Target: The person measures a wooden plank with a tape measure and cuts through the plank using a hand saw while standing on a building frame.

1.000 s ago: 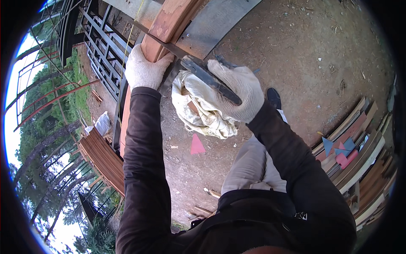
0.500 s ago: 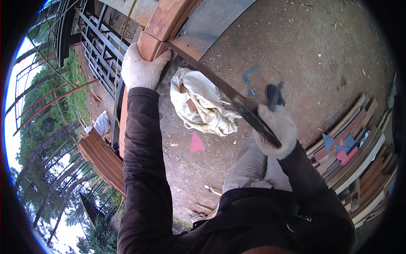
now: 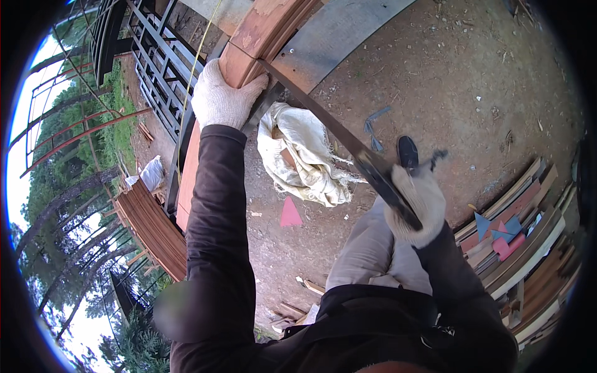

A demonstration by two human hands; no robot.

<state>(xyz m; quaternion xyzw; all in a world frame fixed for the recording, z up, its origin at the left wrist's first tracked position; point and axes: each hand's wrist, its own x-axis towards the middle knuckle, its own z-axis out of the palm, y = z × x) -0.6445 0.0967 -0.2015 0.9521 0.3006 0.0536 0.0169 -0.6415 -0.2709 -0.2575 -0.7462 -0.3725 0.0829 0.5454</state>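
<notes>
The left hand (image 3: 225, 96), in a whitish knit glove, is clamped round the near end of a reddish wood beam (image 3: 264, 31), thumb on the right side and fingers on the left. The beam runs up and to the right from this hand, and a thin dark line crosses its top just beyond the fingers. The right hand (image 3: 415, 202), gloved alike, is wrapped round the dark handle of a saw (image 3: 323, 121), below and to the right of the left hand. The blade slants up and left from the right hand, and its far end meets the beam's edge at the dark line, close to the left thumb. A pale cloth sack (image 3: 305, 152) lies crumpled on the ground between the two hands, with a pink triangle (image 3: 290, 213) below it. A grey sheet (image 3: 354, 37) extends to the right of the beam, above the right hand. Left of the left hand are a yellow line (image 3: 200, 46) and a dark metal frame (image 3: 165, 71); farther down that side is a stack of brown boards (image 3: 152, 227). A dark shoe (image 3: 407, 151) shows just above the right hand, and a pile of mixed planks (image 3: 497, 255) lies to its lower right.
</notes>
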